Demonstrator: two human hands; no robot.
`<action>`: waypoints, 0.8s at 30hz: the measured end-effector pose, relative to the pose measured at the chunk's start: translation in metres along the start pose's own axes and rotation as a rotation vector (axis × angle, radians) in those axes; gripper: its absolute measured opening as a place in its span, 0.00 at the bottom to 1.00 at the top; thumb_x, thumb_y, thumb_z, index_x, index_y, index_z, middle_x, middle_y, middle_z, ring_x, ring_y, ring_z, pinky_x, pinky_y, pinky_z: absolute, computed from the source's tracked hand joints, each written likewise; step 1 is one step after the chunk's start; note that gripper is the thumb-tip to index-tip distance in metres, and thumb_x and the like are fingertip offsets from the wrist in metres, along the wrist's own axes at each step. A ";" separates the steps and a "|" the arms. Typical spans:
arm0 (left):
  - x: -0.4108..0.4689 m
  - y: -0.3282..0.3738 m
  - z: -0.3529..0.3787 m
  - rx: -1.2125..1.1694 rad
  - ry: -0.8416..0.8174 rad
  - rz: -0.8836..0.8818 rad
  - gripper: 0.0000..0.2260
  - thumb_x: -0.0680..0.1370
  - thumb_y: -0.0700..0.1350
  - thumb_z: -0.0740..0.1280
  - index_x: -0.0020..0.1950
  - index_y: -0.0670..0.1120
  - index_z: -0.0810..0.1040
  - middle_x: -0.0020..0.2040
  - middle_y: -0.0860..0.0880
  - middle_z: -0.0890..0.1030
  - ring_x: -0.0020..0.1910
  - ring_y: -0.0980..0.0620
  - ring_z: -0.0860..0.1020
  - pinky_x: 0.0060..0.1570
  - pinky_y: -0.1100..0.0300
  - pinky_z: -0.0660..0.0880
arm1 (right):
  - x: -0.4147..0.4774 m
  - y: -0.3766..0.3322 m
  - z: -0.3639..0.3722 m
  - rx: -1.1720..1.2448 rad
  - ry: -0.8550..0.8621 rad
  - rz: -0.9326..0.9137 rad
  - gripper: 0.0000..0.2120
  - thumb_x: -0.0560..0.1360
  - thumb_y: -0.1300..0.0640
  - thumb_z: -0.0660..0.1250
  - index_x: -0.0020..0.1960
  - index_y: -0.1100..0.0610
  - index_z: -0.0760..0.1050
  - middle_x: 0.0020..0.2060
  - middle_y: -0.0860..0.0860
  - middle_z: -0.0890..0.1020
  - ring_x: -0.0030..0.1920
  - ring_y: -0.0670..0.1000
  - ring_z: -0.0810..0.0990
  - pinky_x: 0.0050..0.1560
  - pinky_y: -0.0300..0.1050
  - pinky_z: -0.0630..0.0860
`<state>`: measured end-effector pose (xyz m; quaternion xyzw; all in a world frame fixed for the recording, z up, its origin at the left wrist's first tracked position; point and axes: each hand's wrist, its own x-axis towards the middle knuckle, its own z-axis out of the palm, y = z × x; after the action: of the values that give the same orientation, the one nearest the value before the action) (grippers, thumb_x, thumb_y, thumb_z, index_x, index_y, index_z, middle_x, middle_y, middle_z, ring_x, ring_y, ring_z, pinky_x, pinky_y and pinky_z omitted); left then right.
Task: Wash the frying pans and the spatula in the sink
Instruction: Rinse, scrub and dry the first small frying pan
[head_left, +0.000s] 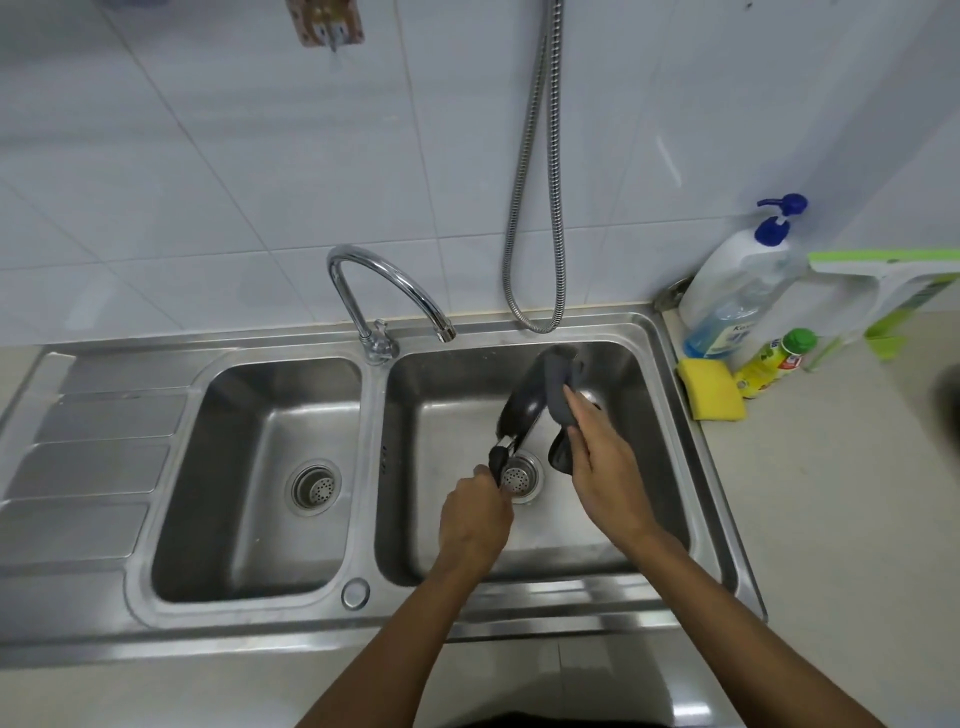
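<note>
left grip (475, 512) clenched round frying pan (522, 410) handle, pan tilted in sink (641, 415). right grip (605, 467) grasping grey cloth (558, 376) against pan. advice: hold handle steady, rub firm circles.

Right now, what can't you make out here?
All head view.
- Motion blur smears the frying pan; grey cloth and right hand cover part of it.
- dark object under that hand: blurred, unidentifiable.
- left hand hides most of the handle.
- dark shape at right edge: cut off.
</note>
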<state>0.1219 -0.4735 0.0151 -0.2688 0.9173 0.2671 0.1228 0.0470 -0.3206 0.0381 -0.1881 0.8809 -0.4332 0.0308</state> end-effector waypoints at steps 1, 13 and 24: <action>-0.002 -0.003 0.001 0.027 0.038 0.002 0.10 0.82 0.49 0.63 0.56 0.43 0.74 0.48 0.43 0.83 0.46 0.42 0.82 0.45 0.51 0.79 | -0.001 0.001 0.001 -0.074 0.000 -0.069 0.24 0.85 0.62 0.59 0.79 0.53 0.63 0.76 0.47 0.68 0.75 0.44 0.66 0.73 0.36 0.65; 0.002 -0.025 -0.022 -0.077 0.105 -0.079 0.07 0.81 0.45 0.64 0.55 0.47 0.68 0.42 0.49 0.78 0.38 0.49 0.74 0.39 0.54 0.69 | -0.028 -0.021 0.002 -0.028 0.079 -0.133 0.25 0.84 0.64 0.58 0.80 0.54 0.62 0.79 0.47 0.64 0.79 0.45 0.60 0.77 0.38 0.59; -0.024 -0.001 -0.012 0.324 0.167 0.192 0.09 0.84 0.46 0.59 0.63 0.49 0.66 0.46 0.48 0.84 0.36 0.49 0.81 0.34 0.57 0.67 | 0.075 -0.011 0.036 -0.634 -0.170 -0.097 0.21 0.82 0.42 0.53 0.71 0.41 0.74 0.76 0.47 0.70 0.76 0.58 0.66 0.73 0.63 0.63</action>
<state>0.1414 -0.4708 0.0328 -0.1779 0.9766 0.1032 0.0621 -0.0111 -0.3800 0.0321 -0.2654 0.9562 -0.1214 0.0235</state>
